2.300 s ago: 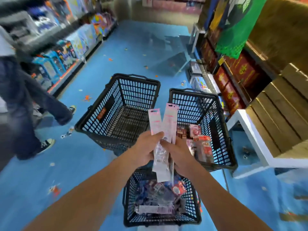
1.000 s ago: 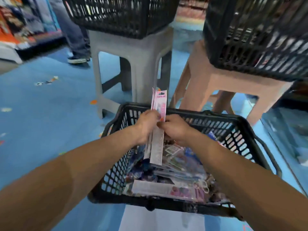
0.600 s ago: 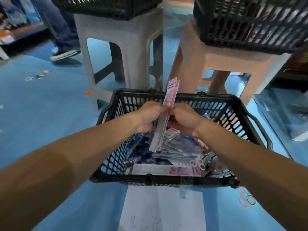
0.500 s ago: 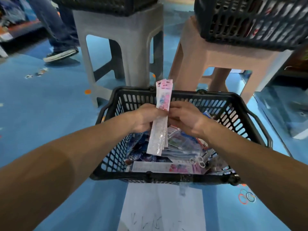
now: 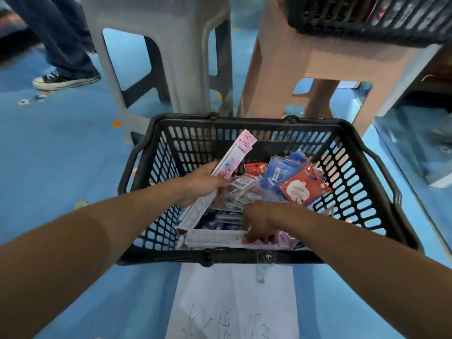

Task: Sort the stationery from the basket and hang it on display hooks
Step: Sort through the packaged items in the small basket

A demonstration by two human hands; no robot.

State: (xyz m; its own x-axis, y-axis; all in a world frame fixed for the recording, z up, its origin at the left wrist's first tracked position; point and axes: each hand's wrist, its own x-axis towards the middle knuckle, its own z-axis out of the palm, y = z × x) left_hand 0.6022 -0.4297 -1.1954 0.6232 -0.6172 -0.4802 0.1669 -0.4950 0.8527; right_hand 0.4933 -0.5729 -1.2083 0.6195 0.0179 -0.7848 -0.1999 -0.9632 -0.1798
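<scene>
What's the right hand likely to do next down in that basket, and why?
Probably pinch and lift the long flat pack lying along the near wall of the basket. The right hand has fingertips on it, and it looks like the pink ruler packs the left hand holds, so it likely joins that bunch.

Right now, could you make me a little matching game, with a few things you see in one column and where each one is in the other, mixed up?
Things:
1 left hand
2 right hand
3 red packet
4 grey stool

Places:
A on the floor beyond the basket
B touching a long packet by the basket's near wall
C gripping long pink packets
D inside the basket, right side

Pairs: 1-C, 2-B, 3-D, 4-A.
</scene>
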